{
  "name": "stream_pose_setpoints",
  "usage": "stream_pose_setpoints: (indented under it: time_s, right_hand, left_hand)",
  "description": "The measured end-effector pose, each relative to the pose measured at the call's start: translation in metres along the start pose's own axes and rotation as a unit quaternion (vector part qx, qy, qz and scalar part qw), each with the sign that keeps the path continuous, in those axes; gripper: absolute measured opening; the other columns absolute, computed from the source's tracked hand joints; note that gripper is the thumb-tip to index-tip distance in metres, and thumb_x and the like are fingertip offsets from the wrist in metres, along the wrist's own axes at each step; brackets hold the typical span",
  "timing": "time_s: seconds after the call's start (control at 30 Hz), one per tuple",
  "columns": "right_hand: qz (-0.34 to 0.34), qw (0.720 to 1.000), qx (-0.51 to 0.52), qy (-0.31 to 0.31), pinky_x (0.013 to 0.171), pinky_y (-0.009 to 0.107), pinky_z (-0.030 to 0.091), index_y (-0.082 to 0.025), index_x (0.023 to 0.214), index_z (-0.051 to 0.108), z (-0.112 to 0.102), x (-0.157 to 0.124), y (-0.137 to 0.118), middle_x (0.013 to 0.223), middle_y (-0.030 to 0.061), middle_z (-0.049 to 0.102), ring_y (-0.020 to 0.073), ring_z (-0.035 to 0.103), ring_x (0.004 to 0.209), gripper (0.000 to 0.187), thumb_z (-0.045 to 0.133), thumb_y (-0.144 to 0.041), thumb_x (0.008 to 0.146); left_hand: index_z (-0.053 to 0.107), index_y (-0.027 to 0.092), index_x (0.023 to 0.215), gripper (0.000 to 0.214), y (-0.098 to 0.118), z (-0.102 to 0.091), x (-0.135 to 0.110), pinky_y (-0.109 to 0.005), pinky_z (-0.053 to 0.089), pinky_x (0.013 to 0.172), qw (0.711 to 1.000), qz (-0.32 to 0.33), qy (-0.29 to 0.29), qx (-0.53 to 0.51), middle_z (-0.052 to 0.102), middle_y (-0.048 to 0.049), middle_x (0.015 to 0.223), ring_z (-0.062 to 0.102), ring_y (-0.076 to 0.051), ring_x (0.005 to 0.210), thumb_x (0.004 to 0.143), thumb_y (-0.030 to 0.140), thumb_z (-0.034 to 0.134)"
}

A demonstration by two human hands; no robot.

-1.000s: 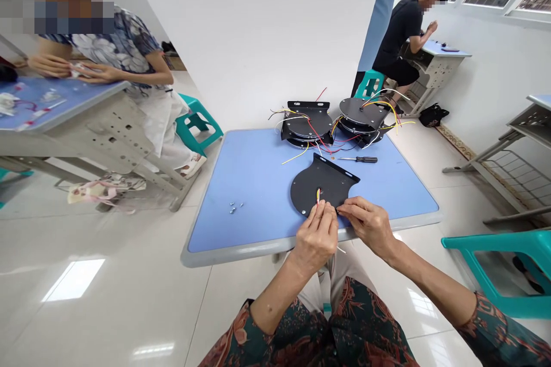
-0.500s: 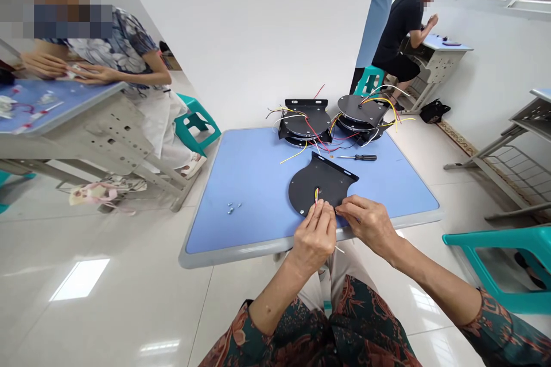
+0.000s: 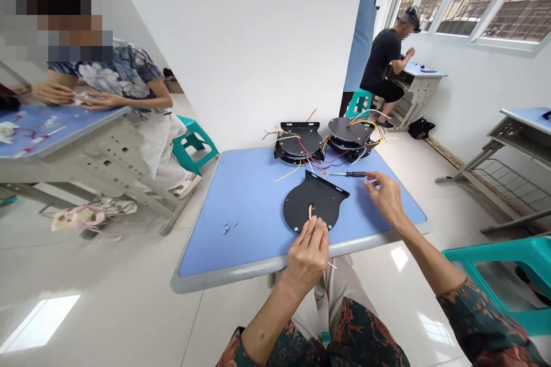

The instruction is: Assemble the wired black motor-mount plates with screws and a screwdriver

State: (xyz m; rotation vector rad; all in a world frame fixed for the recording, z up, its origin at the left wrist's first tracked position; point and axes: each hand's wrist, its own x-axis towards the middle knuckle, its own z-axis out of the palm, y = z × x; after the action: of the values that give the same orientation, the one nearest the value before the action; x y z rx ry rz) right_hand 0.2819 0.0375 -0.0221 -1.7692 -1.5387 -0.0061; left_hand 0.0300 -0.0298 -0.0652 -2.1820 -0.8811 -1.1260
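Note:
A round black metal plate [image 3: 301, 206] with a slotted, bent-up flange lies flat near the front of the blue desk. Coloured wires [image 3: 310, 212] come out of its centre hole and run under the fingers of my left hand [image 3: 307, 249]. That hand is closed on the wires at the plate's front edge, and a white wire end hangs below it. One screw [image 3: 330, 227] sits at the plate's front right. Beyond the plate lies a screwdriver [image 3: 355, 174] with a black handle. My right hand [image 3: 384, 194] has its fingertips at the handle's end, thumb and forefinger apart.
Two stacks of black plates with loose wires, a left stack [image 3: 297, 140] and a right stack [image 3: 350, 131], stand at the back of the desk [image 3: 241, 183]. Several small screws [image 3: 226, 230] lie at left. Co-workers sit at other desks. A green stool [image 3: 495, 255] is at right.
My right hand has left the plate's front right edge and moved up and right to the screwdriver. My left hand stays on the wires. The view has tilted up.

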Motion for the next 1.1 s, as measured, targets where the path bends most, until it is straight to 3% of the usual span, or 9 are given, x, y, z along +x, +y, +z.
stream_pose_setpoints:
  time_s: [0.07,0.17,0.27,0.37,0.5,0.6,0.8,0.93,1.1]
  right_hand:
    - [-0.023,0.999,-0.037,-0.024,0.081,0.037,0.051,-0.015,0.116,0.073,0.009,0.023,0.012,0.108,0.0122,0.074,0.0218,0.068,0.083,0.033,0.067,-0.019,0.084]
    - [-0.048,0.995,-0.048,-0.077,0.081,0.034,0.049,-0.016,0.103,0.076,0.021,0.042,0.018,0.102,0.0115,0.073,0.0213,0.066,0.086,0.023,0.068,-0.016,0.082]
    - [-0.032,0.997,-0.010,-0.071,0.076,0.033,0.048,-0.017,0.086,0.075,0.018,0.039,0.018,0.087,0.0078,0.072,0.0202,0.064,0.079,0.008,0.070,-0.020,0.081]
    - [0.024,0.991,0.126,-0.026,0.071,0.034,0.050,-0.018,0.086,0.073,0.000,0.020,0.018,0.078,0.0048,0.071,0.0191,0.062,0.070,0.018,0.074,-0.034,0.079]
    - [0.084,0.919,0.380,0.068,0.068,0.035,0.055,-0.018,0.095,0.066,-0.036,-0.010,0.004,0.094,0.0082,0.076,0.0159,0.064,0.068,0.031,0.077,-0.043,0.081]
    - [0.065,0.894,0.437,0.074,0.064,0.033,0.056,-0.020,0.095,0.062,-0.055,-0.028,-0.022,0.093,0.0070,0.076,0.0139,0.064,0.064,0.026,0.073,-0.043,0.088]
    - [-0.026,0.923,0.383,-0.035,0.063,0.032,0.057,-0.022,0.098,0.058,-0.044,-0.059,-0.072,0.091,0.0046,0.075,0.0139,0.066,0.061,0.022,0.065,-0.042,0.095]
    - [-0.071,0.943,0.321,-0.052,0.064,0.030,0.057,-0.023,0.099,0.058,-0.033,-0.069,-0.080,0.092,0.0043,0.074,0.0129,0.068,0.062,0.020,0.062,-0.042,0.097]
    - [-0.088,0.953,0.287,-0.045,0.065,0.029,0.057,-0.023,0.098,0.058,-0.035,-0.068,-0.078,0.090,0.0038,0.073,0.0125,0.067,0.061,0.019,0.060,-0.042,0.098]
  left_hand:
    - [0.071,0.004,0.111,0.026,0.000,0.001,-0.002,-0.033,0.061,0.098,1.000,-0.001,-0.007,-0.006,0.078,-0.0157,0.108,0.075,-0.025,0.108,0.095,0.001,0.051]
    - [0.071,0.004,0.112,0.028,0.000,0.003,-0.004,-0.034,0.061,0.098,1.000,-0.002,-0.006,-0.010,0.078,-0.0162,0.110,0.074,-0.025,0.110,0.096,0.002,0.049]
    - [0.071,0.005,0.115,0.030,0.000,0.005,-0.006,-0.034,0.061,0.099,1.000,-0.006,-0.003,-0.012,0.077,-0.0169,0.111,0.073,-0.026,0.112,0.096,0.003,0.047]
    - [0.068,0.005,0.123,0.034,0.000,0.006,-0.008,-0.035,0.060,0.102,1.000,-0.006,-0.010,-0.024,0.077,-0.0176,0.112,0.072,-0.026,0.116,0.096,0.003,0.049]
    - [0.067,0.006,0.125,0.035,-0.001,0.007,-0.008,-0.035,0.061,0.100,1.000,-0.004,-0.002,-0.030,0.078,-0.0167,0.110,0.072,-0.026,0.115,0.095,0.003,0.050]
    - [0.068,0.005,0.121,0.032,-0.001,0.007,-0.008,-0.035,0.061,0.099,1.000,-0.004,0.002,-0.026,0.078,-0.0164,0.108,0.073,-0.027,0.113,0.095,0.002,0.050]
    - [0.066,0.005,0.127,0.036,-0.001,0.004,-0.007,-0.036,0.059,0.103,0.999,-0.005,-0.017,-0.032,0.077,-0.0175,0.113,0.070,-0.026,0.119,0.095,0.002,0.049]
    - [0.066,0.006,0.125,0.036,-0.002,0.002,-0.006,-0.035,0.060,0.102,1.000,0.000,-0.018,-0.024,0.077,-0.0168,0.112,0.072,-0.026,0.116,0.095,0.002,0.046]
    - [0.068,0.004,0.121,0.035,-0.001,0.002,-0.005,-0.036,0.060,0.101,1.000,-0.001,-0.015,-0.026,0.077,-0.0176,0.111,0.072,-0.027,0.115,0.094,0.001,0.046]
